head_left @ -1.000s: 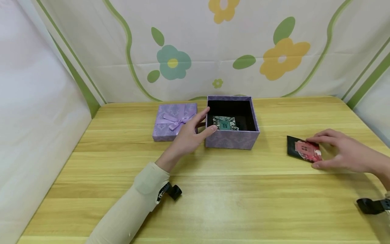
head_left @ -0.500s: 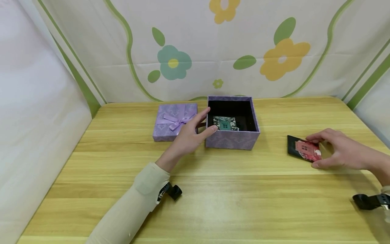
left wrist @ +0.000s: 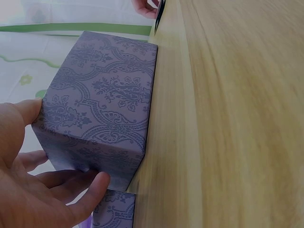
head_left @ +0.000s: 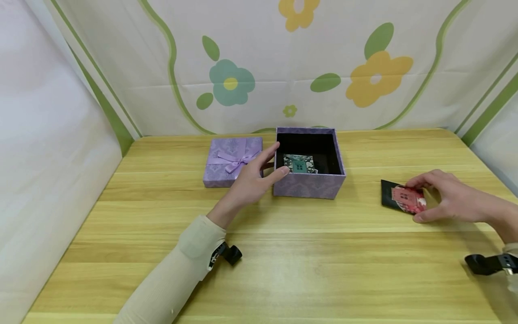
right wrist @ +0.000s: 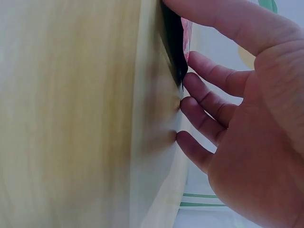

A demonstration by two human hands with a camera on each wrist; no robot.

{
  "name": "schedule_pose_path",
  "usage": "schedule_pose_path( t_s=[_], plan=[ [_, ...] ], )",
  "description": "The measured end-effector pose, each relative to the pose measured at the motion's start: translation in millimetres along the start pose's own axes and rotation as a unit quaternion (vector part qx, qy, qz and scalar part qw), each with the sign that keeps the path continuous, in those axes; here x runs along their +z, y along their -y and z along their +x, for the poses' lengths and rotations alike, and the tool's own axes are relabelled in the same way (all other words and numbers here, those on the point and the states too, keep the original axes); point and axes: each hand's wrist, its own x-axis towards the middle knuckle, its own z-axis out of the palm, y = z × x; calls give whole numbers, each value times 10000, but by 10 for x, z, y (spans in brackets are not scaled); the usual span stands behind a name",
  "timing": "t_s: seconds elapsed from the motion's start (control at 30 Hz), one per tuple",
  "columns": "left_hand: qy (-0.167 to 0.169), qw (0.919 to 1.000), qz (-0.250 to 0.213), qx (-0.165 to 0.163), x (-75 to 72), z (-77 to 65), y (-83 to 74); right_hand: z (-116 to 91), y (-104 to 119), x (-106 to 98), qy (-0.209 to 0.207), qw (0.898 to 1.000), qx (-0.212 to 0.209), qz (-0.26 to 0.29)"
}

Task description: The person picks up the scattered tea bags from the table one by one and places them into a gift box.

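Observation:
An uncovered purple patterned box (head_left: 309, 185), lined in black, stands at the back of the table. Inside it lies a flat packet with a green floral label (head_left: 299, 164). My left hand (head_left: 251, 180) rests at the box's near left corner, thumb on the rim and fingers spread against the left side. To the right lies a small flat black packet with a red floral label (head_left: 404, 198). My right hand (head_left: 453, 198) holds this packet's right end by its edges, between thumb and fingers. In the right wrist view, the packet's dark underside (right wrist: 175, 40) shows beside the fingertips.
The box's purple lid (head_left: 226, 155), tied with a ribbon bow, lies left of the box, partly behind my left hand. The wooden table (head_left: 291, 270) ends at a white flowered cloth (head_left: 275, 67) at the back. A white cloth (head_left: 48, 157) hangs at the left.
My right wrist has shifted slightly left and toward the back, while its fingers stay at the red-labelled packet. The left hand and the box have not visibly moved.

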Motion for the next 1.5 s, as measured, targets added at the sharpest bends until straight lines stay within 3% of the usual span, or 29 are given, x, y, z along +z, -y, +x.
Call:
schedule_pose_path(
  t_s=[0.33,0.57,0.8,1.13,1.5],
  plan=[
    [27,10000,3,17,6,17,-17,51,64,-44,188,9993,-102,316],
    [37,10000,-10,-4,13,24,-24,30,73,-32,26,9998,-13,181],
    [14,10000,-4,2,15,21,-25,83,101,-28,-317,9982,-373,336],
    [-38,10000,76,-44,-6,2,-10,276,442,-190,-559,9960,-606,343],
    [-10,10000,59,-27,-8,5,2,521,787,-382,-707,9916,-826,696]
  ],
)
